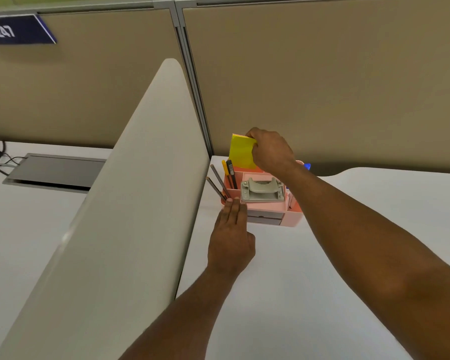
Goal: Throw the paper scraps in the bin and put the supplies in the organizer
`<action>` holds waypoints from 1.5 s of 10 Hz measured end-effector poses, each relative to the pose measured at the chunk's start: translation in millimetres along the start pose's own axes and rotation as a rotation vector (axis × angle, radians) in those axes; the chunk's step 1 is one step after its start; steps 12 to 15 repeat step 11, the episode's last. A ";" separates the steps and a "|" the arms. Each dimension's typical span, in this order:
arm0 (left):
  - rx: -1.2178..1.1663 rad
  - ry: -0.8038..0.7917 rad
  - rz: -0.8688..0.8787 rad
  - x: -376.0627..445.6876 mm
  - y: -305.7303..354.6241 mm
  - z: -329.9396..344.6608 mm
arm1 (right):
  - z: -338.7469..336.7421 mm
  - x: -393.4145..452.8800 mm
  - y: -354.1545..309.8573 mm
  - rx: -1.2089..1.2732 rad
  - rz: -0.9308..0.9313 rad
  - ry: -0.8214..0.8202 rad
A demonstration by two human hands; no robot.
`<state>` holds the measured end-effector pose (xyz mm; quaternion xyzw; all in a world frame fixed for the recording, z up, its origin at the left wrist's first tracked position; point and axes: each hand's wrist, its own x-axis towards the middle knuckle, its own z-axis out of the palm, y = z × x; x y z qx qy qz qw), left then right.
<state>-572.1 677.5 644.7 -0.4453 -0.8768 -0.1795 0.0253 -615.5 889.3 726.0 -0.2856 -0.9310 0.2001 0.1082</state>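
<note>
Two hands are at work here. Nearest you, your left hand (pixel 230 237) lies flat and empty on the white desk (pixel 296 294), fingertips touching the front left corner of the pink organizer (pixel 292 216), steadying it. Inside sit a grey hole punch (pixel 263 190) and several pens and pencils (pixel 225 181). Farther back, your right hand (pixel 270 152) pinches a yellow sticky-note pad (pixel 240 152) upright over the rear compartment. You appear to be stowing supplies; next, lower the pad straight down and release.

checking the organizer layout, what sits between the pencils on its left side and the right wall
In the head view, a grey hole punch lies on top of the pink plastic organizer, between the pencils and that wall.
</note>
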 end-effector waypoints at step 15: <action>0.034 -0.335 -0.012 13.8 0.5 -40.1 | 0.1 -116.6 3.9 0.017 0.105 0.112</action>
